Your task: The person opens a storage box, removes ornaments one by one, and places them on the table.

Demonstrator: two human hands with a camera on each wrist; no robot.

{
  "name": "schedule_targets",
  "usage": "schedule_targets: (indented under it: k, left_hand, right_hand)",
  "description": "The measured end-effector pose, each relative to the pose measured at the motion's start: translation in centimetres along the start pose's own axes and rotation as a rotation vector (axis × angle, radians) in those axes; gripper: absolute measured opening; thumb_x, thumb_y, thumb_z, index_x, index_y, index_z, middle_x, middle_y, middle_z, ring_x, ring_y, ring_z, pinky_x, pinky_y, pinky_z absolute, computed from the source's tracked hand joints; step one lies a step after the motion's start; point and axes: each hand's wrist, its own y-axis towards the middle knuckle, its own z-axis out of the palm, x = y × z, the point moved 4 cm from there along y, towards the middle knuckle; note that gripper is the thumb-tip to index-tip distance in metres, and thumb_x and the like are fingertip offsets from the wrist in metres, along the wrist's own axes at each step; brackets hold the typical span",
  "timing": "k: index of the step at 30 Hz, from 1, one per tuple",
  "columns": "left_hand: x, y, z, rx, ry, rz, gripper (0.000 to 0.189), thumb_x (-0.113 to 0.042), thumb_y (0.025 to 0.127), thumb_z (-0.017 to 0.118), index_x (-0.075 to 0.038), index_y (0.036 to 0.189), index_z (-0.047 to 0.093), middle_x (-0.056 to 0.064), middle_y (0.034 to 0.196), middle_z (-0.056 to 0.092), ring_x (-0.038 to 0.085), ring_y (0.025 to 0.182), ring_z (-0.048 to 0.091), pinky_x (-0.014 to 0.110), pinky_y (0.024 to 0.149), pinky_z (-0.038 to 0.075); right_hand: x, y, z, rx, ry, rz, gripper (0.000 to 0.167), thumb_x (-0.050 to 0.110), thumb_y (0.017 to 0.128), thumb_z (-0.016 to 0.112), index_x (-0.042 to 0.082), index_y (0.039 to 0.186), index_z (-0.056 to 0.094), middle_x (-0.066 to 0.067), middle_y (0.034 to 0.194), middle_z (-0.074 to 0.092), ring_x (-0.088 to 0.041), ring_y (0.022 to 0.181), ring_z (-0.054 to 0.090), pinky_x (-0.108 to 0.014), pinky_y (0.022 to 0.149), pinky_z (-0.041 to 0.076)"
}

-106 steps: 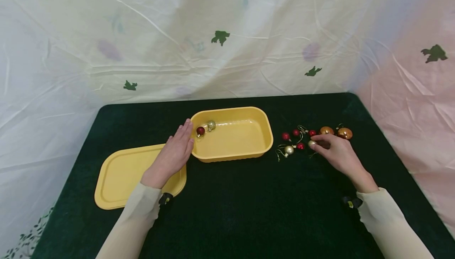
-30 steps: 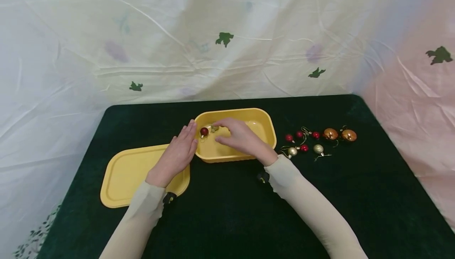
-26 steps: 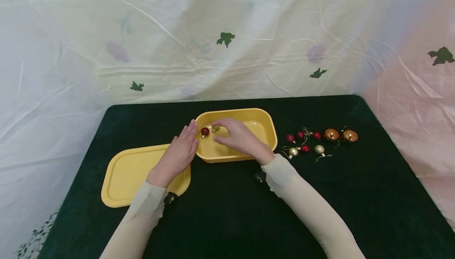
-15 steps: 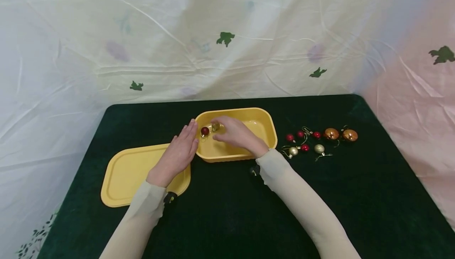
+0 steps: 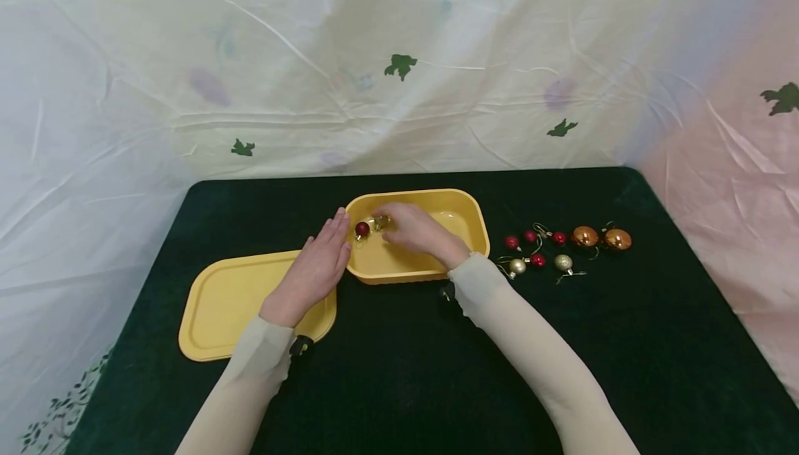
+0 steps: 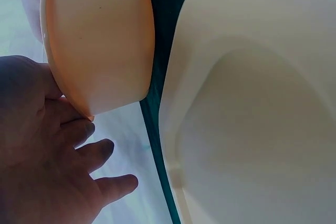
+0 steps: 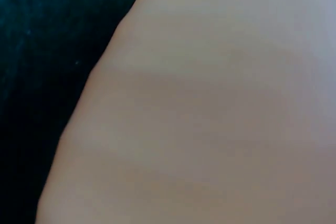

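Note:
A yellow plastic box point(image 5: 418, 279) stands on the dark green table, with a dark red Christmas bauble point(image 5: 362, 230) at its left end. Beside that lies a gold bauble point(image 5: 381, 222), partly covered by the right hand's fingers. My right hand point(image 5: 419, 230) reaches into the box and pinches this gold bauble; the thumb side is partly hidden. In the right wrist view only blurred skin fills most of the picture. With straight fingers, my left hand point(image 5: 312, 268) rests against the box's left end. The left wrist view shows its fingers point(image 6: 94, 156) spread at the box wall point(image 6: 100, 40).
A yellow lid point(image 5: 227, 302) lies flat left of the box, partly under the left forearm. Right of the box lie several small red baubles point(image 5: 537, 260), two gold ones point(image 5: 563, 263) and two larger orange ones point(image 5: 585, 236), with string loops. A patterned cloth hangs behind the table.
My right hand has gone from the loose baubles on the right into the box. Over the last half second its thumb and fingers have drawn closer at the gold bauble. The left hand stays at the box.

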Motion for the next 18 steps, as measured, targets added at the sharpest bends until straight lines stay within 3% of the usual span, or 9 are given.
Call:
schedule_targets:
  k: [9, 18]
  left_hand:
    - [0.05, 0.09, -0.02, -0.002, 0.002, 0.010, 0.060, -0.030, 0.114, 0.033, -0.007, 0.166, 0.015, 0.010, 0.174, 0.009, 0.035, 0.157, 0.017, 0.065, 0.120, 0.021]
    - [0.14, 0.17, 0.03, 0.000, 0.013, 0.008, 0.060, -0.031, 0.114, 0.034, -0.008, 0.166, 0.015, 0.009, 0.174, 0.009, 0.035, 0.157, 0.018, 0.065, 0.120, 0.022]
  right_hand:
    - [-0.28, -0.21, -0.19, 0.010, -0.057, -0.004, 0.041, 0.009, 0.099, 0.068, 0.005, 0.140, 0.063, -0.011, 0.139, 0.060, -0.025, 0.129, 0.055, -0.040, 0.115, 0.042]
    - [-0.66, -0.17, -0.10, 0.038, -0.046, 0.006, 0.038, 0.008, 0.098, 0.069, 0.006, 0.136, 0.066, -0.010, 0.136, 0.062, -0.025, 0.126, 0.056, -0.040, 0.113, 0.043]
